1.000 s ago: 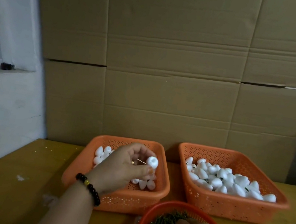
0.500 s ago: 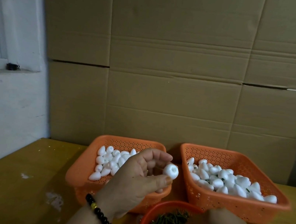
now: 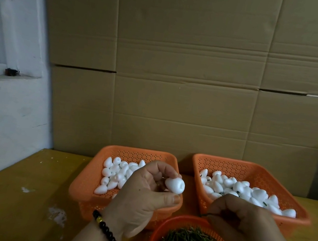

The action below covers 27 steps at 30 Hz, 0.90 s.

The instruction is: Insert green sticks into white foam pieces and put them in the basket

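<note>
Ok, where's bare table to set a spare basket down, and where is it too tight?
Free: the yellow table left of the left basket, out to the white wall, apart from some white scraps. A smaller strip shows right of the right basket. Crowded: the middle, where both baskets, the round stick basket, the left hand and the right hand bunch together.

Left hand (image 3: 141, 199): bare, no sleeve in view; wrist carries a bracelet (image 3: 106, 230) of round black beads with one yellow bead. Right hand (image 3: 241, 223): bare, nothing worn.
</note>
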Tool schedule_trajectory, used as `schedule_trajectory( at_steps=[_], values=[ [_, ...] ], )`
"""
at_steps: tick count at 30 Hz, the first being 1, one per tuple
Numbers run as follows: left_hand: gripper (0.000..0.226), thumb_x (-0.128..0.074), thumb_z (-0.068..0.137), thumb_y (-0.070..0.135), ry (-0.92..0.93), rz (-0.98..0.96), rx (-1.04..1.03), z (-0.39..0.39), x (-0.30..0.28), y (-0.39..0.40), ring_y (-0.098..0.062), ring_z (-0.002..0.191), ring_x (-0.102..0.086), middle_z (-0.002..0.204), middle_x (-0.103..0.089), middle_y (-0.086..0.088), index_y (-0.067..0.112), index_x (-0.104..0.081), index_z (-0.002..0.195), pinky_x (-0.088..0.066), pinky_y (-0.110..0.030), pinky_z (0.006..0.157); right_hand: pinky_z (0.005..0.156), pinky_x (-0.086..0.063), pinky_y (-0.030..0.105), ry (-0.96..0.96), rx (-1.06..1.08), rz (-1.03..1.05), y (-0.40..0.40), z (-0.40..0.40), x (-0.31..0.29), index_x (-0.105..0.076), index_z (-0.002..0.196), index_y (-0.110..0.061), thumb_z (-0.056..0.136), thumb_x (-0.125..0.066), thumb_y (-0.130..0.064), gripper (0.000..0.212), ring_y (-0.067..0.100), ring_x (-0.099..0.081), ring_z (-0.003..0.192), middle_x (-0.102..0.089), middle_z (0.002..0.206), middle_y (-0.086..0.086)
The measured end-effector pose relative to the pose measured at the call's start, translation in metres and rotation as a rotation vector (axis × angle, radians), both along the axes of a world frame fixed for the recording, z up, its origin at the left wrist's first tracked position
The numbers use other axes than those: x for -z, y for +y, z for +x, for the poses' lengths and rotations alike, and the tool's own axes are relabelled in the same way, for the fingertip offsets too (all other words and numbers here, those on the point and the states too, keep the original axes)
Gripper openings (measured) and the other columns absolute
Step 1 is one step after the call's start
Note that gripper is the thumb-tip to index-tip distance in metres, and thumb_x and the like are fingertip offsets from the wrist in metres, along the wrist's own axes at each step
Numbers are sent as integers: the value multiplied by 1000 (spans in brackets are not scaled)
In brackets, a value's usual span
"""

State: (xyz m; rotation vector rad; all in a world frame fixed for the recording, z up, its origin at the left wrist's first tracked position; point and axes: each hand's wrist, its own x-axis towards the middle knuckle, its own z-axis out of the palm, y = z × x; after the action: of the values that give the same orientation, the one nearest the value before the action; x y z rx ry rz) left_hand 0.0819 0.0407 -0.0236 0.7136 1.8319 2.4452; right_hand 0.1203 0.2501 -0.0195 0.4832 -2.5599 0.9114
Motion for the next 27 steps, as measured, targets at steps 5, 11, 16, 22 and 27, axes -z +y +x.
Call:
schedule_trajectory(
  at_steps=[5, 11, 16, 22, 27],
  values=[
    [35, -69, 62, -11, -6, -3, 20, 2, 0, 3, -18, 83, -59, 89, -66, -4, 18, -69, 81, -54, -31, 77, 56, -46, 13, 24, -6, -22, -2, 1, -1, -66, 68, -38, 76, -78, -11, 32, 4, -62, 58, -65, 61, -18],
    [35, -71, 59, -9, -28, -6, 28, 2, 2, 5, -6, 93, -66, 99, -70, -8, 17, -74, 82, -55, -29, 81, 56, -46, 15, 24, -9, -37, -3, 1, 1, -65, 67, -38, 76, -78, -12, 30, 6, -62, 58, -64, 61, -18],
    [39, -75, 59, 2, -48, -23, 15, 3, 3, 9, -5, 106, -61, 120, -65, -1, 24, -79, 91, -53, -21, 73, 57, -47, 18, 13, -11, -19, -3, 1, 1, -65, 68, -37, 77, -77, -14, 27, 7, -61, 58, -65, 63, -18],
    [48, -81, 59, 12, 18, -126, -60, 4, 4, 10, -12, 93, -58, 114, -63, -6, 37, -73, 100, -52, -24, 72, 56, -46, 17, 1, -12, -15, -4, 2, 0, -65, 67, -35, 77, -76, -14, 26, 8, -61, 58, -65, 64, -18],
    [36, -79, 57, 8, 20, -197, -158, 3, 6, 12, -21, 84, -62, 92, -68, -6, 34, -62, 73, -54, -41, 78, 57, -46, 15, -12, -2, -18, -5, 2, 0, -65, 67, -36, 77, -76, -15, 26, 6, -62, 60, -65, 63, -21]
  ],
)
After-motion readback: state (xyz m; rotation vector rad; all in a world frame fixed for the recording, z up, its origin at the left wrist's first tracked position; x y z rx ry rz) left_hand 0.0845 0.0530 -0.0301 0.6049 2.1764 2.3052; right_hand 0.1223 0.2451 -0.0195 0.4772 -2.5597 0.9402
